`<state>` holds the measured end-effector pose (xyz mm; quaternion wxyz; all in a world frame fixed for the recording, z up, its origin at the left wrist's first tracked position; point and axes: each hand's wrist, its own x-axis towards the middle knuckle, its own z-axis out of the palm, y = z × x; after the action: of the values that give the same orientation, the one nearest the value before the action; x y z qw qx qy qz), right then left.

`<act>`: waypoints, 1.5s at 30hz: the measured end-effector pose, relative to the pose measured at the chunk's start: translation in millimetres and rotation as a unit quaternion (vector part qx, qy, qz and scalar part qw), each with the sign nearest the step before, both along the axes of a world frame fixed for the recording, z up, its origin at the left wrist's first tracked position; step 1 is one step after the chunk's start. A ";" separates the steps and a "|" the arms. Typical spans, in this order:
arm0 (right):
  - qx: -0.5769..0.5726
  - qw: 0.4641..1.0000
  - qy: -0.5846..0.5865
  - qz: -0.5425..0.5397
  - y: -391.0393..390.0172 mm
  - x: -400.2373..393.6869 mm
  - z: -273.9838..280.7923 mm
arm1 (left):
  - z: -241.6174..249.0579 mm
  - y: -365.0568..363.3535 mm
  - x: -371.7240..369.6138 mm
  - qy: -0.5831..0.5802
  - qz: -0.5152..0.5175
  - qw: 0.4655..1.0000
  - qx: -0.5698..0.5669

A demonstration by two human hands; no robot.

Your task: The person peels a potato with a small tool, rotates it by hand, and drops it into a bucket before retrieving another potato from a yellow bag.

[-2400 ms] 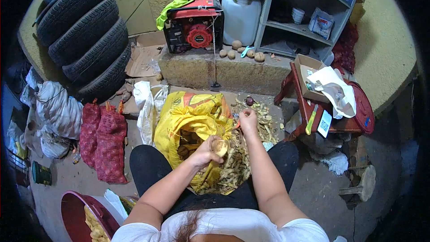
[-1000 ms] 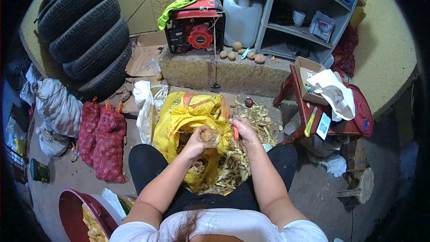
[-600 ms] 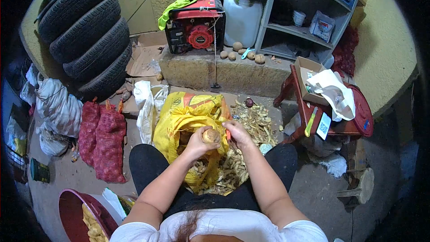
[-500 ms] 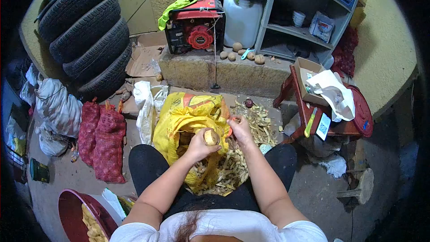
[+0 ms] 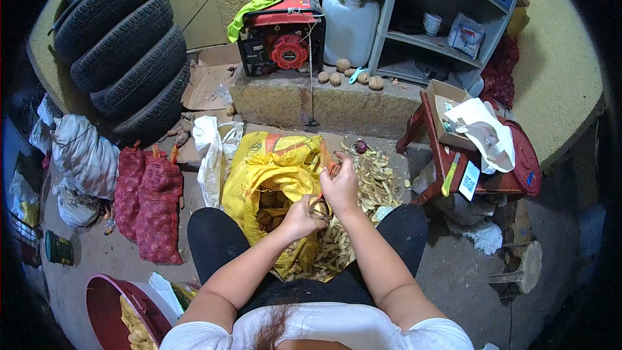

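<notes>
My left hand [image 5: 303,219] is closed round a partly peeled potato [image 5: 319,208], much of it hidden by the fingers. In my right hand [image 5: 341,188] is an orange-handled peeler [image 5: 334,169], its working end at the potato. Both hands are close together over the front of a yellow woven sack [image 5: 247,175]. Unpeeled potatoes [image 5: 272,210] show through the sack's mouth. Potato peelings [image 5: 337,246] lie in a heap below my hands, and more spread beyond the right hand.
A maroon tub [image 5: 107,304] with peeled potatoes stands at lower left. Red mesh sacks of onions [image 5: 159,210] lie left. At right, a red stool [image 5: 431,136] bears a box, a phone and a yellow-handled knife [image 5: 448,178]. A generator [image 5: 285,45] stands on the ledge behind.
My right hand has come left and down against the potato, bringing the peeler onto it. My left hand has moved slightly right and down, with the potato turned in its grasp.
</notes>
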<state>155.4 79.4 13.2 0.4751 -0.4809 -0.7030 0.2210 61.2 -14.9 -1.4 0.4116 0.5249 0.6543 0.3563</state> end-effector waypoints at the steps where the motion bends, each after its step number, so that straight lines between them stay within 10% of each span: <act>1: -0.067 0.998 0.020 0.012 0.9 0.1 -0.4 | 9.5 -1.2 0.9 -0.032 -0.009 0.999 -0.011; 11: -0.154 0.987 0.025 -0.024 13.8 11.1 1.4 | 8.2 -7.0 3.2 -0.070 -0.043 0.997 0.006; 23: 0.024 0.998 -0.025 -0.055 3.0 5.2 -3.9 | -19.9 -9.0 14.2 -0.049 0.056 0.995 0.063; 39: -0.198 0.972 0.055 -0.114 49.4 43.7 -32.0 | -20.4 -2.4 -0.8 -0.296 0.058 0.954 0.003; 41: -0.274 0.939 0.190 0.087 40.3 36.2 -27.6 | -29.8 1.2 -5.5 -0.317 0.053 0.947 -0.012; 45: -0.459 0.805 0.067 0.370 10.7 35.9 10.8 | -18.1 1.9 -7.5 -0.394 0.058 0.916 -0.037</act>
<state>191.2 90.1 24.0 0.1272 -0.3297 -0.6107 0.7086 53.7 -13.1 -19.5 0.6335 0.2873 0.4811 0.5335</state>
